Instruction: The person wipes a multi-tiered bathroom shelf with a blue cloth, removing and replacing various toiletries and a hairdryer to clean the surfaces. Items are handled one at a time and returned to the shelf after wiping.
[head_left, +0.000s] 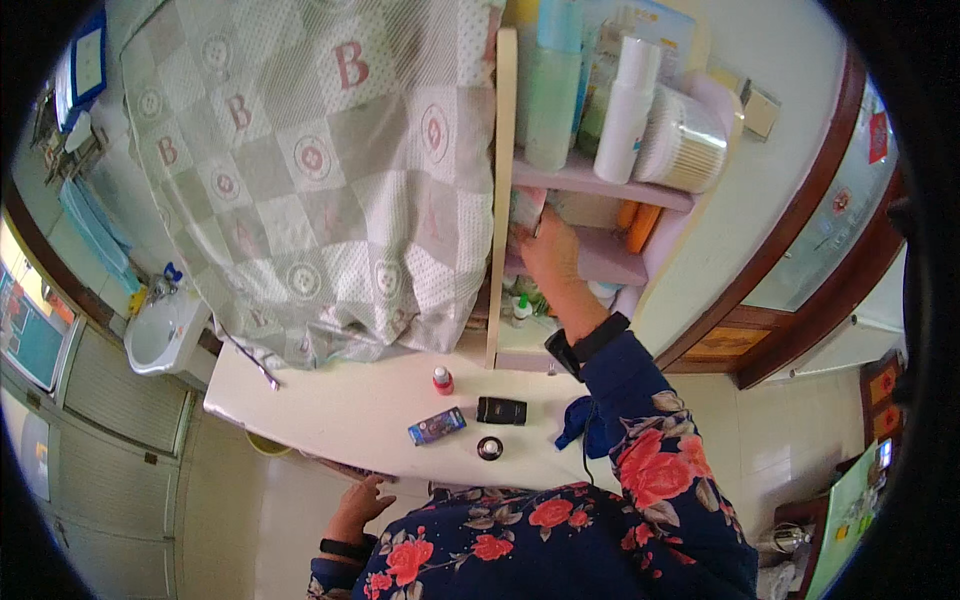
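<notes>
My right hand (553, 244) reaches into the middle compartment of a small shelf unit (507, 187). Its fingers are at a pink and white packet (529, 204); whether they grip it is partly hidden. Below this arm, on the white tabletop (330, 405), stand a small bottle with red contents (442, 381), a black box (502, 410), a blue and purple printed box (437, 426) and a dark round bottle with a pale cap (490, 448). Beyond the table's front edge my left hand (361, 504) hangs empty, fingers apart.
A checked cloth (315, 180) drapes over something large left of the shelf. The upper shelf bears a green bottle (551, 105), a white bottle (627, 112) and a tub of cotton swabs (681, 141). Dark blue fabric (577, 424) and a cord lie near my right sleeve.
</notes>
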